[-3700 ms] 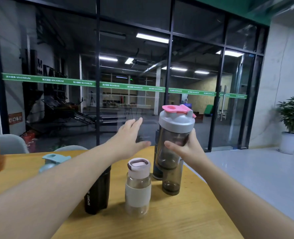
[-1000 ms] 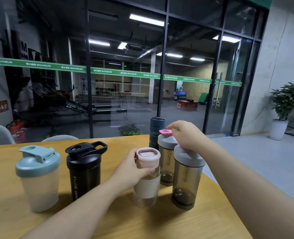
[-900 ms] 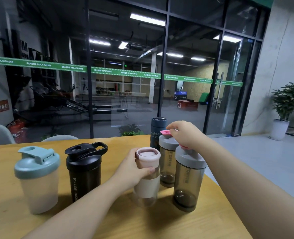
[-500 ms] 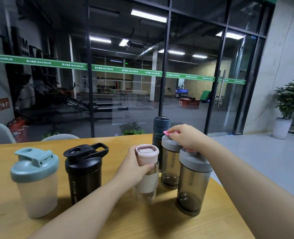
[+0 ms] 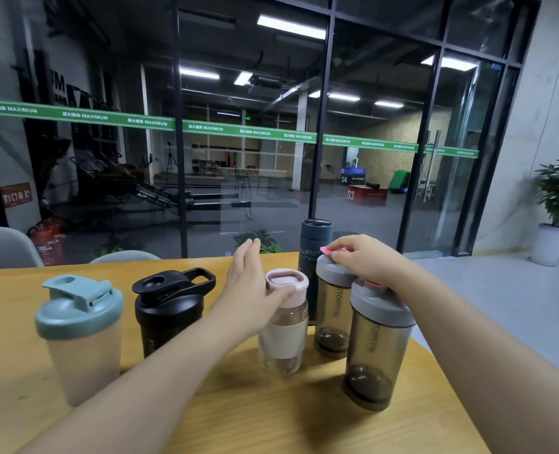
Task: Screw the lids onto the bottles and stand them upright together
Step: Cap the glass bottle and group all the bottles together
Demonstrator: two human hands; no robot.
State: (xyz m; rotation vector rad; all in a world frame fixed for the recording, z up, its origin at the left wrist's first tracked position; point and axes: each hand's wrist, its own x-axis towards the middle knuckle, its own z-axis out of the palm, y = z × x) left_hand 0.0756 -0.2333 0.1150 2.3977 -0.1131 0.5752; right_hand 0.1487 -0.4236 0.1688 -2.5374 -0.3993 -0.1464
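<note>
Lids sit on all six upright bottles. Left hand [image 5: 247, 286], fingers spread, touches the pink-lidded bottle [image 5: 284, 322]; right hand [image 5: 365, 258] pinches the pink tab [image 5: 332, 251] just right. Only closer grouping seems left.

**Six capped bottles on the tabletop, both hands among them**

Six bottles stand upright on the wooden tabletop [image 5: 304, 417], all with lids on. At left is a frosted shaker with a teal lid [image 5: 78, 326], then a black shaker [image 5: 168, 306]. The left hand [image 5: 248, 290] is spread, its thumb touching the pink lid of a small clear bottle [image 5: 284, 326]. The right hand [image 5: 366, 257] rests curled on the pink flip caps of two smoky grey shakers, the far one [image 5: 332, 309] and the near one [image 5: 376, 342]. A dark blue flask [image 5: 314, 244] stands just behind them.
</note>
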